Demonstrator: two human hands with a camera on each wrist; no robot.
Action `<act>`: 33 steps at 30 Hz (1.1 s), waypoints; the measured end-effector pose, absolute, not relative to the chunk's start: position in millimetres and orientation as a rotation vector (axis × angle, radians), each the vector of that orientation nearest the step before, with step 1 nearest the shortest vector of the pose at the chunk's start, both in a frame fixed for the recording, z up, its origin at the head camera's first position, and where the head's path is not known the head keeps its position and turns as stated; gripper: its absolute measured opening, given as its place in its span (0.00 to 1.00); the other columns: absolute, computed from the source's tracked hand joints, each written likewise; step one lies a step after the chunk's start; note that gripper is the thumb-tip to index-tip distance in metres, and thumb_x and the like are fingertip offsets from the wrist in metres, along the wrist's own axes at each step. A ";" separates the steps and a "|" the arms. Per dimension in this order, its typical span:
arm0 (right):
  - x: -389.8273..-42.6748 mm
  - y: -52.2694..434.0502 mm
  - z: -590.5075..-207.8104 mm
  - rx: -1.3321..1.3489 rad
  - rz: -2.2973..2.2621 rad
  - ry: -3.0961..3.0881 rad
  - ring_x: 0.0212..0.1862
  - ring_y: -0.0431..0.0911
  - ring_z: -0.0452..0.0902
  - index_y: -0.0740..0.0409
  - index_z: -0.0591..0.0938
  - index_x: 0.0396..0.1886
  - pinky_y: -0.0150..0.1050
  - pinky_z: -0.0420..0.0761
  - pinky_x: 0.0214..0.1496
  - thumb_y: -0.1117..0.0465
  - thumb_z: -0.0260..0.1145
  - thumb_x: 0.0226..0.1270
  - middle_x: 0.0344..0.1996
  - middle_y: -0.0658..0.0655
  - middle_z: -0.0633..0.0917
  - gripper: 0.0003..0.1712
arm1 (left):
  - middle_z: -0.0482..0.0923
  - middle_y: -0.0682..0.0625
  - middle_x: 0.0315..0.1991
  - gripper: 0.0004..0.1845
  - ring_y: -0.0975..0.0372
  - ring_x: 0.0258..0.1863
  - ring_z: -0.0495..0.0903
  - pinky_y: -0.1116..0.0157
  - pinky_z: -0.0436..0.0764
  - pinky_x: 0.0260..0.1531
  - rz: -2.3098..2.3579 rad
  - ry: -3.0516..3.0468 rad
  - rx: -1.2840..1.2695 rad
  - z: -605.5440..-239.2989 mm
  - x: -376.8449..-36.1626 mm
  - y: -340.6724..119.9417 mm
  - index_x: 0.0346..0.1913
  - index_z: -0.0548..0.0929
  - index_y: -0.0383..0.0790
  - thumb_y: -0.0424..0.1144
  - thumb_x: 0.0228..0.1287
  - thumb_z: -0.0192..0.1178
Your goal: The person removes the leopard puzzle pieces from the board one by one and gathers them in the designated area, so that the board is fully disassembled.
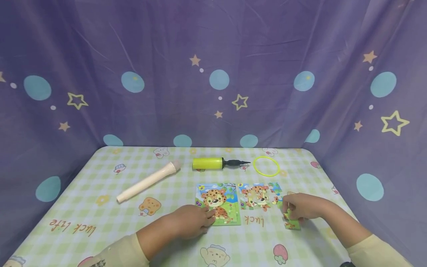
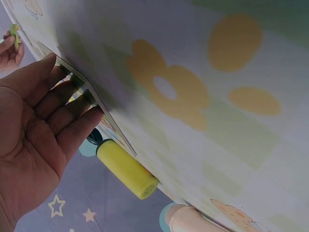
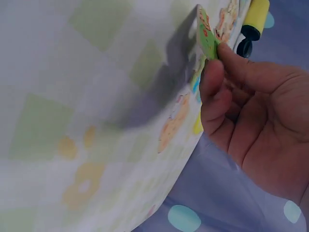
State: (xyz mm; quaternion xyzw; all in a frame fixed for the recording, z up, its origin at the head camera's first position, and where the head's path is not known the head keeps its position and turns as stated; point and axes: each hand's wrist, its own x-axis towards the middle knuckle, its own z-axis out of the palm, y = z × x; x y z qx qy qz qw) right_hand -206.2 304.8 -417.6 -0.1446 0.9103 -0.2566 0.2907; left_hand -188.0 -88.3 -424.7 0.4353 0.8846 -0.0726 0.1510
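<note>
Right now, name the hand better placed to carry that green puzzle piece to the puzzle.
Right. The right hand already pinches the green puzzle piece beside the loose pieces. The left hand rests flat on the puzzle board, steadying it.

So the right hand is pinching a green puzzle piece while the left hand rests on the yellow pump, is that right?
Not quite. The left hand rests on the leopard puzzle board, fingers at its near left edge, as the head view shows. The yellow pump lies untouched farther back on the table. The right hand does pinch a green puzzle piece.
</note>
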 end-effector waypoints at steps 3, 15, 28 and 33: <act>-203.6 306.2 -421.4 -0.295 -0.675 2.485 0.22 0.46 0.73 0.56 0.75 0.42 0.37 0.72 0.25 0.68 0.69 0.61 0.27 0.56 0.72 0.13 | 0.64 0.58 0.73 0.25 0.59 0.71 0.66 0.60 0.70 0.67 -0.218 2.539 1.251 -424.2 -188.2 -87.6 0.70 0.72 0.55 0.50 0.72 0.54; -204.2 298.0 -434.2 -0.218 -0.578 2.657 0.18 0.43 0.67 0.54 0.72 0.49 0.35 0.66 0.24 0.66 0.72 0.58 0.17 0.53 0.76 0.23 | 0.65 0.58 0.72 0.24 0.59 0.71 0.67 0.60 0.71 0.66 -0.214 2.549 1.258 -424.7 -188.2 -88.2 0.69 0.72 0.55 0.50 0.72 0.54; -213.2 284.8 -431.4 -0.414 -0.388 2.840 0.34 0.42 0.73 0.50 0.75 0.44 0.41 0.75 0.35 0.54 0.72 0.61 0.39 0.50 0.77 0.17 | 0.64 0.59 0.73 0.25 0.61 0.71 0.66 0.61 0.72 0.66 -0.242 2.553 1.238 -425.8 -187.9 -87.9 0.69 0.72 0.57 0.38 0.72 0.54; -223.0 260.6 -421.0 -0.516 -0.578 2.851 0.40 0.42 0.75 0.51 0.76 0.46 0.42 0.76 0.41 0.52 0.69 0.65 0.43 0.51 0.77 0.15 | 0.64 0.60 0.72 0.30 0.61 0.71 0.67 0.61 0.72 0.65 -0.248 2.564 1.240 -427.2 -188.8 -88.4 0.69 0.72 0.59 0.29 0.67 0.54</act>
